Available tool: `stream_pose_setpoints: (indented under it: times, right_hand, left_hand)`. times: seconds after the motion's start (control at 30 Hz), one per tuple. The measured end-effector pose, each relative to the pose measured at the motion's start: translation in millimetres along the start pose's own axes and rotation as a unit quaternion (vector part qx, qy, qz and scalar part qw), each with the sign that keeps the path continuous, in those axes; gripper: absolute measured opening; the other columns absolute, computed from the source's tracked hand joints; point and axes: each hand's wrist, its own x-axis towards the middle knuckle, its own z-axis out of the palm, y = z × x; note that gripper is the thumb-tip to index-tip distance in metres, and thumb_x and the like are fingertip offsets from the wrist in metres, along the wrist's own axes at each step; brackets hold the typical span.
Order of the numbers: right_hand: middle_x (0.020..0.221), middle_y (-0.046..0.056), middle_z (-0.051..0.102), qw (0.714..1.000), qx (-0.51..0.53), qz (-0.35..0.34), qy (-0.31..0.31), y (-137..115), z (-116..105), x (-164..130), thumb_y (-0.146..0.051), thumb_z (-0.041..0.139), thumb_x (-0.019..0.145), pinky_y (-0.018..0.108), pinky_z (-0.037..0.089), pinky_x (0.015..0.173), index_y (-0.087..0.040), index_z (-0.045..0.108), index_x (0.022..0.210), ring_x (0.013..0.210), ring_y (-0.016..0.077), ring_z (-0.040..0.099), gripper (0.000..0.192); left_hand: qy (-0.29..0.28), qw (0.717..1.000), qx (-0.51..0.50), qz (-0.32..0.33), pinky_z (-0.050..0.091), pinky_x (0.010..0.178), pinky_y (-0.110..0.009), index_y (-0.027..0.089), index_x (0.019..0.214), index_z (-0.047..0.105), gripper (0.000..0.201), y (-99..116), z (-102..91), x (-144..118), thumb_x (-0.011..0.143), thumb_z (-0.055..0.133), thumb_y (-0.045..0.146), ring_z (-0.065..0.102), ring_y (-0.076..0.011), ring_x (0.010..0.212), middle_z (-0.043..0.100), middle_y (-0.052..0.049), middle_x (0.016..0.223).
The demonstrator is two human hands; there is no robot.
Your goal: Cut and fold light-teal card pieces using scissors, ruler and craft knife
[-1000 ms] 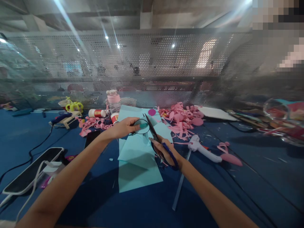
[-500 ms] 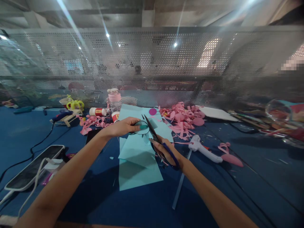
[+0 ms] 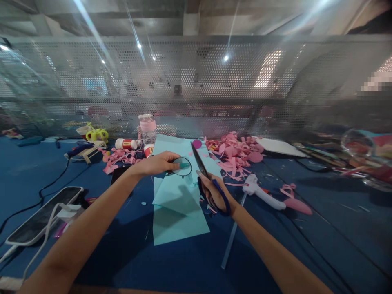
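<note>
My left hand (image 3: 161, 163) pinches a small round piece with a black rim (image 3: 183, 172), its thumb lying across the face. The piece looks like pale blue paper, though I cannot tell for certain. Held in my right hand (image 3: 212, 190) are scissors (image 3: 200, 162) with dark blue handles. Their dark blades point up and away, look closed together, and stand apart from the round piece, to its right. Beneath both hands lie light blue paper sheets (image 3: 180, 228), overlapping on the blue table. A magenta disc (image 3: 197, 143) rests near the far end of the sheets.
Pink paper scraps (image 3: 235, 153) heap behind my right hand. A white glue gun (image 3: 263, 194) with a clear glue stick (image 3: 232, 247) lies to the right. On the left are a phone (image 3: 44, 216) with a white cable and a pink-topped bottle (image 3: 147, 128). A perforated metal screen (image 3: 196, 81) borders the back.
The scissors have moved right, away from the round piece, and their blades have come together. My left hand stays nearly in place, with the round piece turned slightly.
</note>
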Motion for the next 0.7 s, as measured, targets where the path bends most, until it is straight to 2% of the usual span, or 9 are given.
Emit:
stream_pose_setpoints:
  times: [0.07,0.13,0.23,0.33,0.4,0.5,0.6,0.7]
  right_hand:
    - [0.04,-0.011,0.035,0.998,0.054,0.005,0.043,4,0,4,-0.058,0.049,0.079,0.015,0.023,0.026,-0.02,0.044,0.072,0.026,0.0032,0.03,0.039]
    - [0.042,-0.01,0.039,0.993,0.099,-0.003,0.059,7,-1,8,-0.055,0.054,0.077,0.016,0.025,0.027,-0.02,0.045,0.07,0.028,0.004,0.034,0.037]
    - [0.047,-0.006,0.047,0.988,0.151,-0.015,0.031,8,-2,11,-0.053,0.056,0.077,0.018,0.035,0.033,-0.018,0.049,0.067,0.036,0.0064,0.043,0.037]
    - [0.051,-0.004,0.053,0.987,0.158,-0.018,0.002,5,-1,10,-0.045,0.061,0.075,0.022,0.045,0.044,-0.017,0.053,0.067,0.044,0.0087,0.05,0.031]
    - [0.058,-0.004,0.056,0.987,0.158,-0.023,0.011,4,-1,10,-0.038,0.068,0.069,0.025,0.049,0.052,-0.017,0.054,0.072,0.051,0.0105,0.055,0.026]
    - [0.067,-0.004,0.058,0.984,0.172,-0.032,0.032,7,-1,13,-0.032,0.075,0.06,0.029,0.052,0.061,-0.018,0.053,0.079,0.06,0.0117,0.058,0.032]
    - [0.069,-0.004,0.058,0.984,0.163,-0.054,0.047,15,-1,19,-0.032,0.077,0.056,0.03,0.052,0.064,-0.018,0.052,0.076,0.063,0.0126,0.058,0.035]
    - [0.069,-0.002,0.057,0.984,0.129,-0.085,0.085,21,-1,24,-0.034,0.076,0.058,0.03,0.05,0.067,-0.018,0.051,0.073,0.064,0.0126,0.057,0.033]
  left_hand:
    - [0.018,1.0,-0.007,-0.011,0.036,0.047,-0.018,0.014,0.072,0.05,0.03,-2,2.2,3,0.073,0.062,0.041,0.045,-0.005,0.049,0.045,0.005,0.057]
    - [0.024,0.999,-0.025,-0.032,0.039,0.046,-0.019,0.015,0.078,0.048,0.03,-5,6.3,5,0.071,0.064,0.04,0.048,-0.0059,0.046,0.048,0.005,0.058]
    - [0.022,0.997,-0.042,-0.056,0.04,0.044,-0.02,0.017,0.091,0.043,0.036,-10,14.1,8,0.068,0.066,0.033,0.05,-0.0069,0.042,0.051,0.007,0.06]
    - [0.024,0.999,-0.005,-0.04,0.037,0.042,-0.018,0.018,0.095,0.043,0.036,-14,19.6,8,0.068,0.065,0.025,0.048,-0.0066,0.042,0.049,0.009,0.055]
    - [0.026,0.999,0.026,-0.023,0.034,0.042,-0.017,0.018,0.093,0.044,0.033,-17,21.0,7,0.068,0.065,0.022,0.046,-0.0066,0.043,0.048,0.009,0.052]
    - [0.033,0.998,0.052,-0.012,0.034,0.044,-0.018,0.018,0.089,0.046,0.029,-22,22.1,10,0.067,0.066,0.021,0.047,-0.0072,0.045,0.05,0.008,0.052]
    - [0.095,0.995,0.037,-0.01,0.035,0.045,-0.018,0.017,0.086,0.049,0.026,-31,27.5,16,0.069,0.065,0.03,0.047,-0.0071,0.047,0.051,0.007,0.055]
    - [0.226,0.97,-0.088,-0.03,0.037,0.044,-0.018,0.017,0.082,0.05,0.034,-44,41.6,24,0.073,0.059,0.047,0.048,-0.0072,0.049,0.054,0.004,0.064]
